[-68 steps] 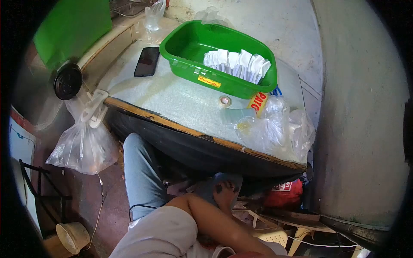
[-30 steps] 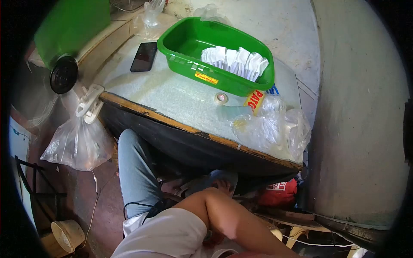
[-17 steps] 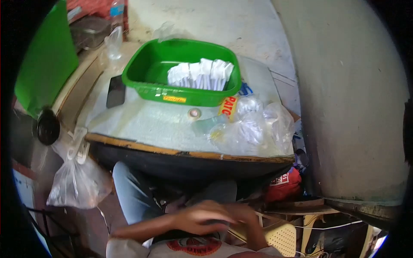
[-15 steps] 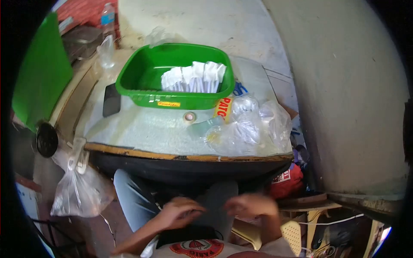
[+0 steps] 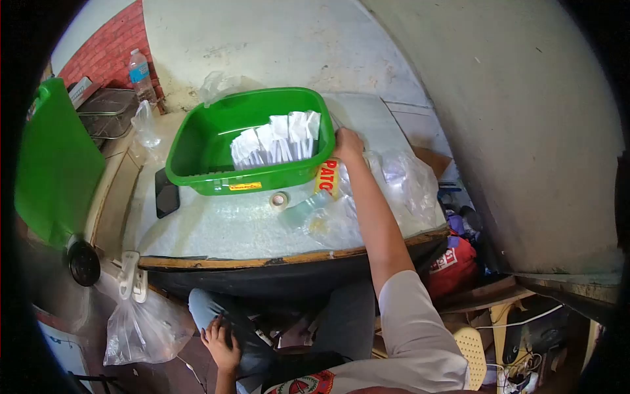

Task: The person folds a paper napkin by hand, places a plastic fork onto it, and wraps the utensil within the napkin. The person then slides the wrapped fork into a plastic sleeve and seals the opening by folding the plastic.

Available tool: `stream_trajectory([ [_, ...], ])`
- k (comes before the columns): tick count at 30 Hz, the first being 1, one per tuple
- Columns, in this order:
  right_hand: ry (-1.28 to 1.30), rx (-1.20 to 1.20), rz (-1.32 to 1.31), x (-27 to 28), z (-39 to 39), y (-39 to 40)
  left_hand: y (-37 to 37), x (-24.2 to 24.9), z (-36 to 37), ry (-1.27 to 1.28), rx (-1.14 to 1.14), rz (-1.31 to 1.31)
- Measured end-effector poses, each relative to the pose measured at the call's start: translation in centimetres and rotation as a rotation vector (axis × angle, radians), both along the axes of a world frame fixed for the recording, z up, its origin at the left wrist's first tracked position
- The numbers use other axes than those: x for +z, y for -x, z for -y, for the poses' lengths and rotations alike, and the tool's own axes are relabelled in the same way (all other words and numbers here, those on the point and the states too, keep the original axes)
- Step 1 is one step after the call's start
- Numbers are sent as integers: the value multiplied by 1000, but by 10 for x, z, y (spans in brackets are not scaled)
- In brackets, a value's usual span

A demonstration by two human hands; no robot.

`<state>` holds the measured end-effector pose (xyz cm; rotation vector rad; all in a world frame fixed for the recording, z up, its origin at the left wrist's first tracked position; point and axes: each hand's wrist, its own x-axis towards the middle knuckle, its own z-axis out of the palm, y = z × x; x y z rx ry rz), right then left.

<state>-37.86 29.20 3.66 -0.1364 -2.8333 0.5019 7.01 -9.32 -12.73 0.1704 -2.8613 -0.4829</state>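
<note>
One strip of tabletop [image 5: 216,231] runs between the green plastic basin [image 5: 203,186] and worn wooden front edge [image 5: 315,258], tape roll [image 5: 279,200] on it; smartphone [image 5: 167,194] near the left edge. Clear plastic bags [image 5: 408,178] take up the front right corner, limiting room there. Tabletop pale, scuffed; stained wall [image 5: 262,49] behind, grey curved surface [image 5: 525,138] off to the right, water bottle [image 5: 140,73] back left. Basin sits toward the back edge, folded white papers [image 5: 279,141] lined up inside. Right hand [image 5: 348,144] at basin's right end, fingers curled, partly hidden; can't tell what, if anything, it grips. Left hand [image 5: 222,341] released, fingers spread on the left knee [image 5: 209,308], well apart from basin.
</note>
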Motion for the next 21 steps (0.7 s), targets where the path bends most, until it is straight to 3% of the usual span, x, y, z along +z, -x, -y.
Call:
stream_trajectory([
  [9, -21, -113, 25, -15, 0, 9, 4, 0, 0, -70, 11, 18],
  [21, -13, -46, -8, -12, 10, -3, 3, -4, 0, 17, -7, 6],
])
